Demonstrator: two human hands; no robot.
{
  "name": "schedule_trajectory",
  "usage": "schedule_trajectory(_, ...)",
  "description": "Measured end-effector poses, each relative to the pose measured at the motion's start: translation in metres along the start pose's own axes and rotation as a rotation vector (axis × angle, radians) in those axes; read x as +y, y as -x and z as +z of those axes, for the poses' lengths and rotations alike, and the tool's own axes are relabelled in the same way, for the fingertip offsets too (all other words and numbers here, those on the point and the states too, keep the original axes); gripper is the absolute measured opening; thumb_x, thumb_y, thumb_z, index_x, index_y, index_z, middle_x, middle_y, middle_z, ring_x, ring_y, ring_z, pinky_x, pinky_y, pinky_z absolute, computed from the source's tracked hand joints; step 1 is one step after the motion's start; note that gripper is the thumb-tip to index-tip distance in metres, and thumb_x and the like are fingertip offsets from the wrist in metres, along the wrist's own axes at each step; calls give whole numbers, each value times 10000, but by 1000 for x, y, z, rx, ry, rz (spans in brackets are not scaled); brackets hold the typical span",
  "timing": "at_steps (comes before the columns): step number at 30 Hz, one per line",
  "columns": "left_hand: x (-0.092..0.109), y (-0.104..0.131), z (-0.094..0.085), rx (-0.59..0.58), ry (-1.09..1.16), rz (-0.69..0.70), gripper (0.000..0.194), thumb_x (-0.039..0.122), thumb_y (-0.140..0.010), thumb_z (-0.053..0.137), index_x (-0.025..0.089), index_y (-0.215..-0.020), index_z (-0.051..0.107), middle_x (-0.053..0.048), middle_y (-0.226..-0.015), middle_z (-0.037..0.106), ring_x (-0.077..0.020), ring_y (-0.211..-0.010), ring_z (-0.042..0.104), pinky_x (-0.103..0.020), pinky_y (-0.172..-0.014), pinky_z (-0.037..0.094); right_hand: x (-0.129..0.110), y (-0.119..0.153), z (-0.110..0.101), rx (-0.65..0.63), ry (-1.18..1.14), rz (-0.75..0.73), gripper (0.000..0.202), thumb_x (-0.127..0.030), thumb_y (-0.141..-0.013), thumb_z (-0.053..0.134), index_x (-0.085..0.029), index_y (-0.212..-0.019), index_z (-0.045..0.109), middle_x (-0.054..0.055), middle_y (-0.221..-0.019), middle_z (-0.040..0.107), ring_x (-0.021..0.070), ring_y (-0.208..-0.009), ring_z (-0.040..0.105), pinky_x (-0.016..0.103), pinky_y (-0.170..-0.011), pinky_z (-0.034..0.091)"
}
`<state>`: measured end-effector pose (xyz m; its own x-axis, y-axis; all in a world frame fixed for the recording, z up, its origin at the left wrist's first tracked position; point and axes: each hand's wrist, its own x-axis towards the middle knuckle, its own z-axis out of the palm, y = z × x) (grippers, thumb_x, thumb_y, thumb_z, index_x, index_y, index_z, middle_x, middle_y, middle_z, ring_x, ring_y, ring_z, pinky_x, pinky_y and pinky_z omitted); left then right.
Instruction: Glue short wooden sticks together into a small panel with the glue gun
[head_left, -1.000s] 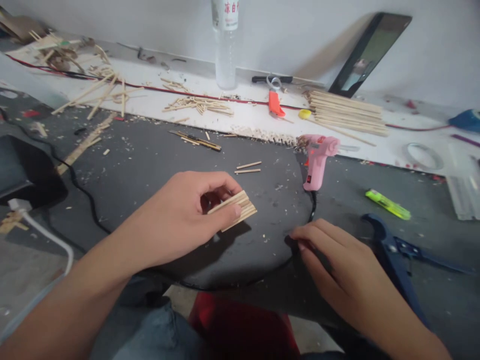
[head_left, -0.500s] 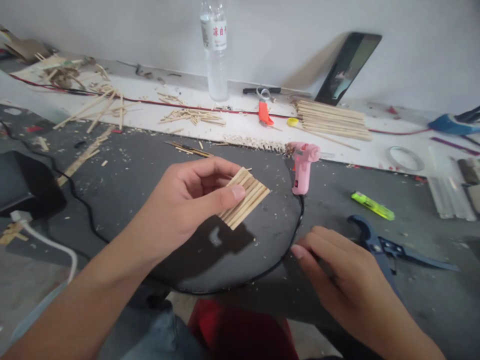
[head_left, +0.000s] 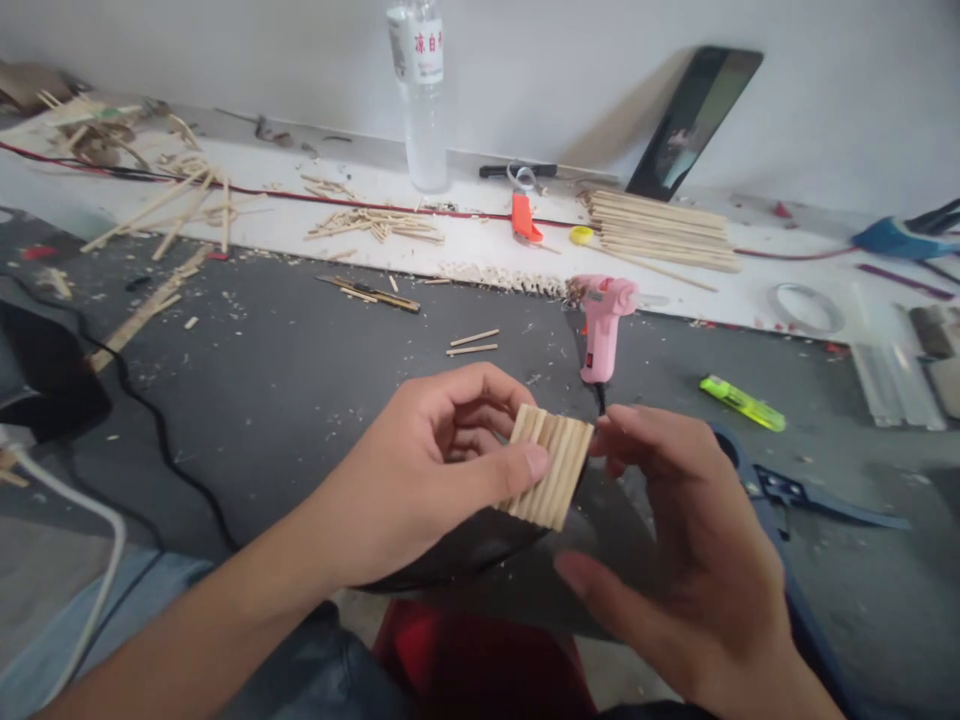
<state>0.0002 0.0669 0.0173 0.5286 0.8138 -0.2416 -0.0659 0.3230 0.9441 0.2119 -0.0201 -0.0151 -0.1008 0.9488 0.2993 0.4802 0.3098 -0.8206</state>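
A small flat panel of short wooden sticks laid side by side [head_left: 559, 470] is in my left hand [head_left: 457, 470], pinched with the thumb on its top face and the fingers behind. My right hand [head_left: 690, 540] is just right of the panel, thumb and fingers spread apart, fingertips close to its right edge; whether they touch is unclear. Beyond the hands, a pink glue gun [head_left: 604, 325] stands on the dark table [head_left: 247, 370]. Two short loose sticks [head_left: 474, 342] lie beyond my left hand.
A water bottle [head_left: 424, 110], a bundle of sticks [head_left: 660, 232] and a leaning dark phone-like slab [head_left: 697, 120] are at the back. On the right lie a green cutter [head_left: 742, 402], blue pruner-like cutters [head_left: 825, 505] and clear glue sticks [head_left: 896, 370]. Cables cross the left side.
My left hand has moved right and nearer with the panel, now turned more upright. The right hand has opened beside it. Two loose sticks have come into view.
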Motion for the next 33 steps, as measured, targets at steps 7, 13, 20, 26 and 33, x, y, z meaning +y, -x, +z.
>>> schedule_trajectory(7,-7,3,1,-99,-44,-77,186,337,-881,763,210,-966,658,-20,-809,646,-188,-771,664,-282,-669,557,0,4,-3,-25,-249,101,445,-415,-1068,555,-322,-1502,518,94,-1394,542,256,-1222,581,346,-1019,548)
schedule_trajectory(13,-9,5,5,-74,-73,-57,172,249,-854,777,219,-908,616,34,-800,634,-110,-670,589,-216,-610,485,4,3,-2,-23,-208,44,560,-351,-1003,669,-296,-1528,481,104,-1369,530,252,-1171,573,364,-1024,531)
schedule_trajectory(20,-31,3,-12,202,-1344,785,125,109,-961,614,205,-985,691,-36,-1036,814,-235,-985,757,-346,-845,536,16,-2,7,49,7,151,225,-241,-1034,612,-303,-1249,637,2,-1089,635,126,-975,615,217,-860,496)
schedule_trajectory(26,-51,3,-38,155,-1605,969,142,69,-979,611,157,-1017,716,-57,-1063,831,-217,-1007,782,-322,-870,583,15,-3,9,-13,37,86,181,-209,-1027,613,-281,-1187,655,-13,-1057,665,113,-954,632,209,-838,499)
schedule_trajectory(33,-43,26,-37,129,-1319,1086,145,53,-907,693,114,-1033,732,-99,-1050,827,-249,-1056,782,-335,-887,609,19,-5,12,-47,80,48,159,-199,-1025,612,-256,-1166,656,-27,-1072,671,84,-987,636,174,-884,476)
